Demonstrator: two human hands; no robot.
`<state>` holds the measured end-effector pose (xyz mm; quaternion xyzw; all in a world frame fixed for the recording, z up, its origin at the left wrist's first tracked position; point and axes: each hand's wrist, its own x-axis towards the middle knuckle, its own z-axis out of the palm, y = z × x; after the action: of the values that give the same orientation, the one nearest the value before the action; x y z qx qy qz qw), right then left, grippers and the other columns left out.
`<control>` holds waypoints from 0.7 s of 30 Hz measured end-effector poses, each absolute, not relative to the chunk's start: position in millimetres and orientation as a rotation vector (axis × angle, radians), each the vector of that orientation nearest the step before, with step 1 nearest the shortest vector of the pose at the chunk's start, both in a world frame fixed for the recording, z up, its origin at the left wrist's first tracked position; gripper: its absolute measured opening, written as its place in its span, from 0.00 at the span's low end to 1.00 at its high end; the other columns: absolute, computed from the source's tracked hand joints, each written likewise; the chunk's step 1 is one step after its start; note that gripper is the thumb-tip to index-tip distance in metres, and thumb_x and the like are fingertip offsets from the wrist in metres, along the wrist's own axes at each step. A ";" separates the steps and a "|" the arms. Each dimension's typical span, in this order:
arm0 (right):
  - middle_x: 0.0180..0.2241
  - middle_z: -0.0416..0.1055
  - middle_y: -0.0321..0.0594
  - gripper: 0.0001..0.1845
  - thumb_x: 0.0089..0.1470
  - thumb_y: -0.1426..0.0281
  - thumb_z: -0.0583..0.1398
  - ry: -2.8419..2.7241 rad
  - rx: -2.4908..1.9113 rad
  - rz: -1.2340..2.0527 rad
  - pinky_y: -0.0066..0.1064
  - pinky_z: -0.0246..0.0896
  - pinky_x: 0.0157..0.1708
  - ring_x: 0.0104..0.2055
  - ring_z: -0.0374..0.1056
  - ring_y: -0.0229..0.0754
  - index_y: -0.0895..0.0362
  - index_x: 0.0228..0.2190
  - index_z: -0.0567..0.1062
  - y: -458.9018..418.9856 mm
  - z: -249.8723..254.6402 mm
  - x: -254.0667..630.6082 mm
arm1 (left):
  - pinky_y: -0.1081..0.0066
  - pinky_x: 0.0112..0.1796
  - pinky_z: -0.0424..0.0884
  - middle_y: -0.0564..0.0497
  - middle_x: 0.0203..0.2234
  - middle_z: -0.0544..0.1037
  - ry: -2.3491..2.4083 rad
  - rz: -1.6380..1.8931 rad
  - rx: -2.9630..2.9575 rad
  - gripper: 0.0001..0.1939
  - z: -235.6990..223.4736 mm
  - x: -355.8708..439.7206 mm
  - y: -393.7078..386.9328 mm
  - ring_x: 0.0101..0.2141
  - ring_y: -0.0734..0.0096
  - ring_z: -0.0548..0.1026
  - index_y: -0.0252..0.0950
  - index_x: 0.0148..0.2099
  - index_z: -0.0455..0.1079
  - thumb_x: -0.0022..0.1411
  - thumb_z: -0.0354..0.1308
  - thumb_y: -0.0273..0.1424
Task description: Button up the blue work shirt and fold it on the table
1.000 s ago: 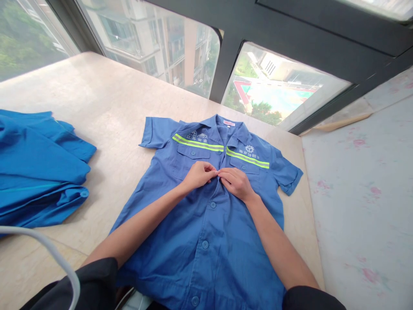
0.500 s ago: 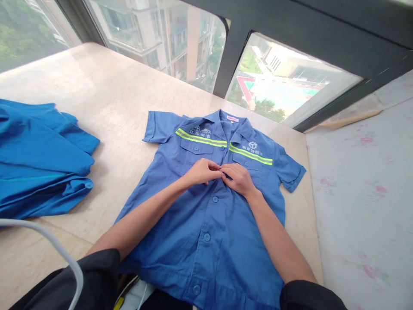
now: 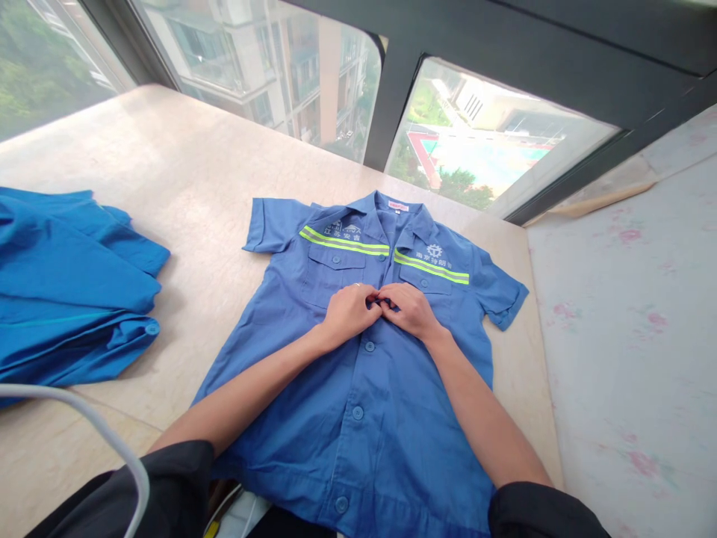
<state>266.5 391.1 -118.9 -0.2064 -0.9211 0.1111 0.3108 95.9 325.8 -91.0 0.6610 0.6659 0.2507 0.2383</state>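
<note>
A blue short-sleeved work shirt [image 3: 302, 388] lies front side up, its collar toward the window. Yellow-green reflective strips cross its chest above the two flap pockets. At the front placket, just under the strips, my left hand [image 3: 352, 312] pinches the fabric between thumb and fingers. My right hand [image 3: 411, 310] grips the same spot from the other side, fingertips touching those of the left. Whatever button sits between the fingers is hidden. Below the hands, several buttons show fastened down the placket; the collar end hangs open.
Folded blue clothing [image 3: 72, 284] rests at the left on the pale stone ledge [image 3: 196, 164]. A white cable [image 3: 106, 430] arcs across the lower left. Dark-framed windows [image 3: 386, 104] border the far side, and a flowered wall [image 3: 621, 336] stands at the right.
My left hand has turned, its fingers now curled more tightly against the placket. The right hand stays at nearly the same place. The whole view has shifted slightly.
</note>
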 end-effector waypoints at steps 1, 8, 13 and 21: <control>0.37 0.77 0.42 0.08 0.55 0.77 0.57 -2.421 -0.554 0.328 0.34 0.64 0.38 0.34 0.72 0.41 0.56 0.36 0.74 391.8 -119.5 266.8 | 0.71 0.34 0.66 0.49 0.33 0.80 1.849 0.691 1.818 0.13 -92.3 97.0 325.1 0.34 0.65 0.76 0.38 0.41 0.78 0.56 0.55 0.30; 0.34 0.75 0.38 0.09 0.51 0.77 0.60 -2.366 -0.641 0.561 0.32 0.63 0.36 0.26 0.67 0.36 0.56 0.37 0.73 394.0 -118.2 267.6 | 0.72 0.35 0.65 0.53 0.34 0.81 1.887 0.770 1.747 0.12 -99.0 98.7 324.7 0.36 0.67 0.76 0.41 0.41 0.78 0.56 0.56 0.29; 0.35 0.75 0.38 0.09 0.51 0.76 0.60 -2.359 -0.656 0.612 0.32 0.64 0.37 0.27 0.67 0.36 0.56 0.37 0.73 394.8 -117.8 268.4 | 0.72 0.34 0.64 0.52 0.32 0.80 1.880 0.783 1.753 0.13 -99.3 96.8 325.2 0.33 0.68 0.75 0.40 0.42 0.78 0.56 0.56 0.29; 0.36 0.75 0.39 0.09 0.53 0.75 0.59 -2.356 -0.634 0.623 0.33 0.65 0.37 0.27 0.67 0.36 0.56 0.38 0.73 395.2 -118.1 269.1 | 0.72 0.31 0.63 0.52 0.30 0.78 1.801 0.755 1.880 0.16 -96.4 94.4 315.1 0.30 0.69 0.74 0.40 0.48 0.77 0.57 0.60 0.34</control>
<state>269.1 395.2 -118.1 -0.2396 -0.8906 0.2353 0.3066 94.4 315.1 -96.4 0.6776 0.6489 0.2723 0.2137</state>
